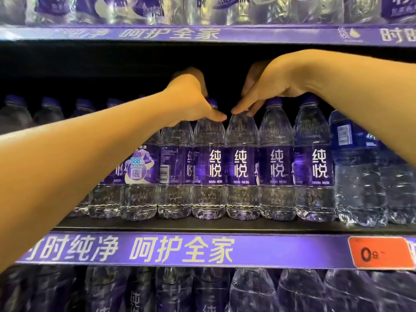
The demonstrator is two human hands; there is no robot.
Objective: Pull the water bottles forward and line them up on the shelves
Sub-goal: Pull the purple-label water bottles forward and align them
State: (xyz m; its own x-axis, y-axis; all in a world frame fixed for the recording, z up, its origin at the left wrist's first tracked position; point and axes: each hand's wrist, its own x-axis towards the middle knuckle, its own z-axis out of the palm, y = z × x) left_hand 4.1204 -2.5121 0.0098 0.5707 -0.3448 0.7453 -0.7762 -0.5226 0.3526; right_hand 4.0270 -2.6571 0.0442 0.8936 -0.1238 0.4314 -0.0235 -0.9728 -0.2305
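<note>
Middle shelf, front row of upright water bottles, long axes vertical. Left hand curls over the neck of one bottle at 6 o'clock below it, thumb extended. Right hand pinches the neighbouring bottle's shoulder, also 6 o'clock. Both equally near; pull toward viewer likely.

Front row of water bottles upright, side by side at middle shelf front edge; further bottles behind at left. Larger bottle right of row. Price tag below right, on edge strip.
</note>
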